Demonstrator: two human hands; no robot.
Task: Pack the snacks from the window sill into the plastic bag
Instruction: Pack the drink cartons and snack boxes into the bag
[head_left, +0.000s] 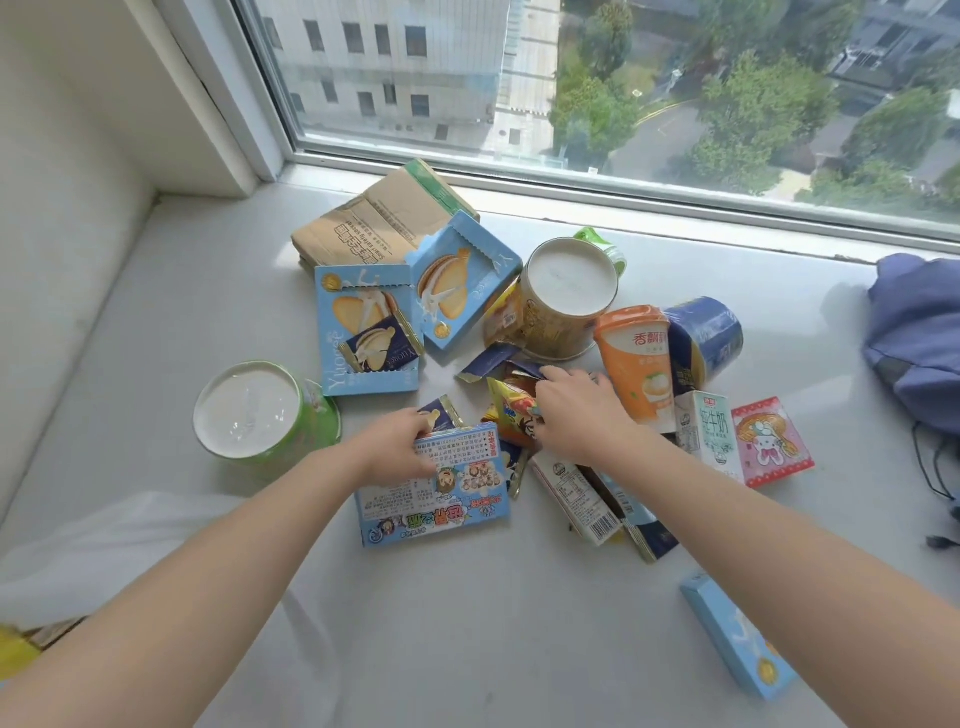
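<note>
Snacks (550, 322) crowd the sill (467, 623) mid-frame, where the left hand (395, 447) grips a blue box (441, 488) and the right hand (582, 415) curls round loose packets (514, 402), so lifting could topple the orange cup (636, 358) just beside it, or drop packets short of what looks like the bag (130, 545), lower left.

- Window (623, 78): wide pane in a pale frame, running along the top of the view.
- Building (389, 62): pale, multi-storey, with rows of dark openings, seen through the window's left part.
- Trees (753, 104): green crowns seen through the window's right part.
- Road (660, 130): grey, between the trees, seen through the window's middle.
- Wall (67, 130): white, just left of the window.
- Fabric bag (919, 332): blue-purple, crumpled, below the window's right end.
- Black cord (935, 467): trailing from the fabric bag, away from the window.
</note>
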